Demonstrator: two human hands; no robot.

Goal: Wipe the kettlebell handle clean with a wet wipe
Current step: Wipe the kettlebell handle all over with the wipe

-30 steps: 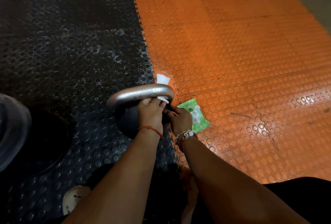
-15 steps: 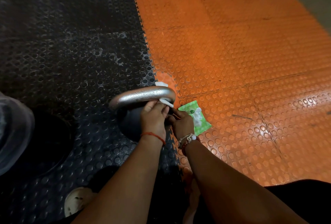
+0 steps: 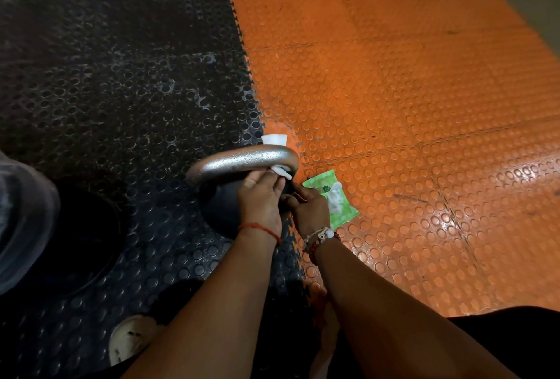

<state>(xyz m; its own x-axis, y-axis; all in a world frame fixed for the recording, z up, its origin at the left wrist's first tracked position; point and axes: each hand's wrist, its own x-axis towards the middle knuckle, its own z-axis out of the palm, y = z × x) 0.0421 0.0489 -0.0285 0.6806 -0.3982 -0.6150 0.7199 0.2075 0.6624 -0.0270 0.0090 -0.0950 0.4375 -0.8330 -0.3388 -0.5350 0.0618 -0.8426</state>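
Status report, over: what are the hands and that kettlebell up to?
Left hand pinching wet wipe round kettlebell handle, right end. Right hand against kettlebell below, grip unclear. Handle beaded wet. Wipe pack on orange floor alongside, nothing blocking.

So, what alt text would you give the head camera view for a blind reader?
A person's left hand holds a white wipe wrapped over a silver kettlebell handle, the right hand touching the kettlebell beside it. A green wipes pack lies on the orange mat nearby.

Head view — looking steeply down, close in.
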